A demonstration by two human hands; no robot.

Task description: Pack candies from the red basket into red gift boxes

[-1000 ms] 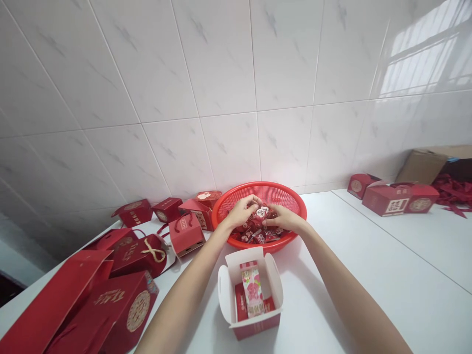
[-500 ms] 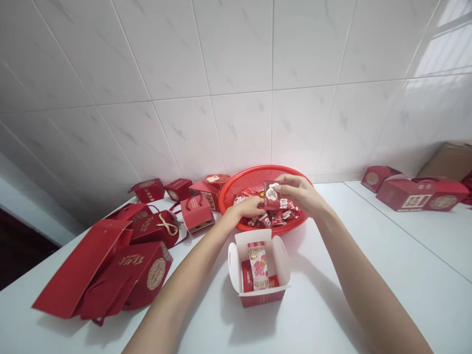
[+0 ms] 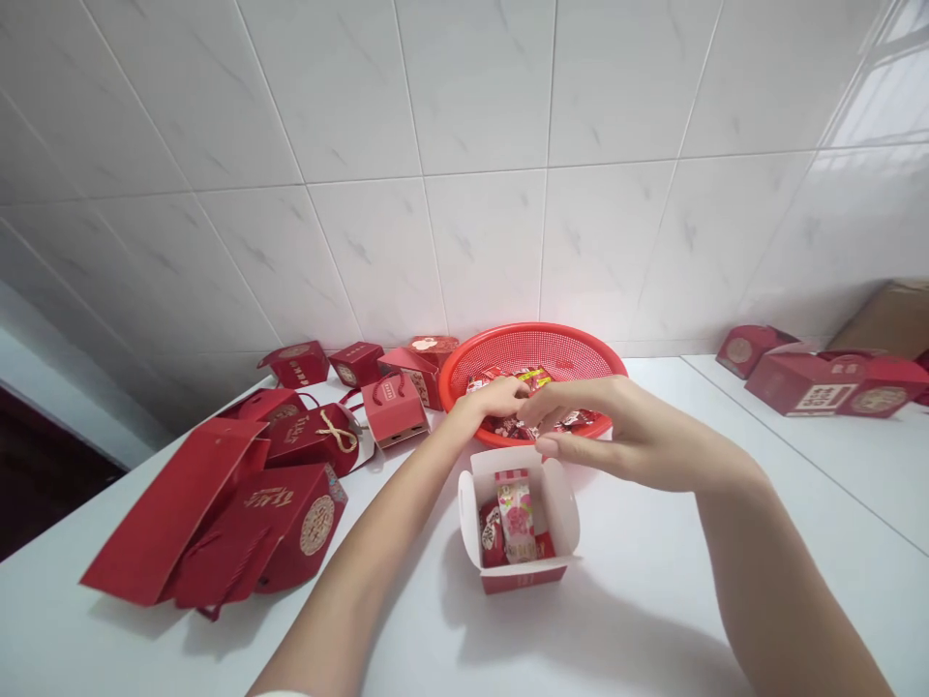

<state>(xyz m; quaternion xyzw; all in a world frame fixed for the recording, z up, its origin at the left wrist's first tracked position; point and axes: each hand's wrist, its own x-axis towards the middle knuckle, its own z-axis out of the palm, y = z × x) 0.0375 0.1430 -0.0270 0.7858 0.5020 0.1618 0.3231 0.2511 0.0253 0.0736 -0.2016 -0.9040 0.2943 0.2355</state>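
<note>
An open white-lined red box (image 3: 524, 581) stands on the white table, with a pink floral packet (image 3: 516, 521) and dark red packets inside. Behind it is a red mesh basket (image 3: 541, 334) of wrapped sweets. My left hand (image 3: 500, 399) reaches over the basket's sweets, its fingertips partly hidden; what they hold, if anything, cannot be made out. My right hand (image 3: 624, 431) hovers above the box's back right edge and the basket's front rim, fingers apart, with nothing visible in it.
Several red gift boxes (image 3: 280, 528) and bags lie at the left, with smaller ones (image 3: 396, 407) beside the basket. More red boxes (image 3: 813, 382) and a brown carton (image 3: 892, 319) are at the back right. A tiled wall rises behind the table.
My right hand has come from the basket toward the box and no longer holds the dark red packet. A similar packet with a white print now lies in the box's left side.
</note>
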